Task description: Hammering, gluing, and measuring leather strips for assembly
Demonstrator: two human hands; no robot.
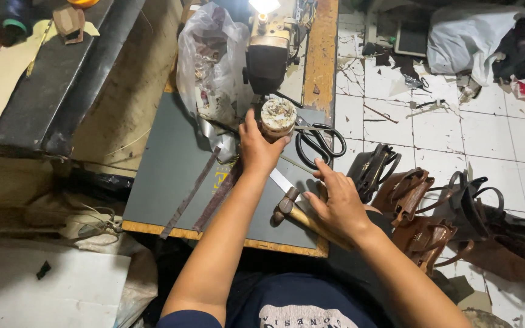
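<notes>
My left hand [257, 146] grips a small round glue-crusted tin [278, 116] that stands on the dark grey work board [165, 164]. My right hand [337, 203] lies flat on the board's right part, fingers together, over the wooden handle of a hammer [288, 206] whose metal head points left. A flat metal ruler [282, 180] lies between the two hands. Two long dark leather strips [197, 188] lie on the board left of my left forearm.
Black-handled scissors [320, 141] lie right of the tin. A sewing machine [268, 48] and a clear plastic bag [211, 61] stand behind it. Several brown and black leather handbags [426, 206] sit on the white tiled floor at right. A black bench [50, 91] is at left.
</notes>
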